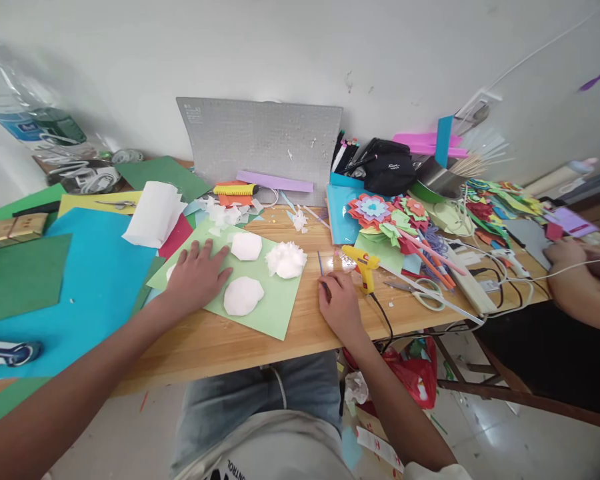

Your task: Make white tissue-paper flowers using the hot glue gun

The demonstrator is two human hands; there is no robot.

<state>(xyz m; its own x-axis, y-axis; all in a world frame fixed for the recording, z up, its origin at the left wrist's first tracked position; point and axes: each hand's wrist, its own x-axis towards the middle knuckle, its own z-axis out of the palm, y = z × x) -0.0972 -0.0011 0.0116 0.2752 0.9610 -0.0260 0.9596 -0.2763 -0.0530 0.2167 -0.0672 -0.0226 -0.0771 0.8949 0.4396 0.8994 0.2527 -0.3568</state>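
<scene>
My left hand (200,273) lies flat with its fingers spread on a light green paper sheet (275,320). Part of a white paper piece shows at its wrist side. To its right on the sheet are two rounded white paper pieces (243,297) and a ruffled white paper flower (286,259). My right hand (340,303) is curled at the table beside the sheet, closed around a slender dark stick-like tool (320,262) whose thin bluish end points away from me. What kind of tool it is, I cannot make out. Just right of that hand stands a yellow glue gun (364,265).
Scissors (420,292), paper flowers (373,212) and a power strip (473,283) lie to the right. Behind are a white tissue stack (153,215), a yellow cutter (235,189) and a leaning grey cutting mat (263,143). Another person's hand (570,267) rests at far right.
</scene>
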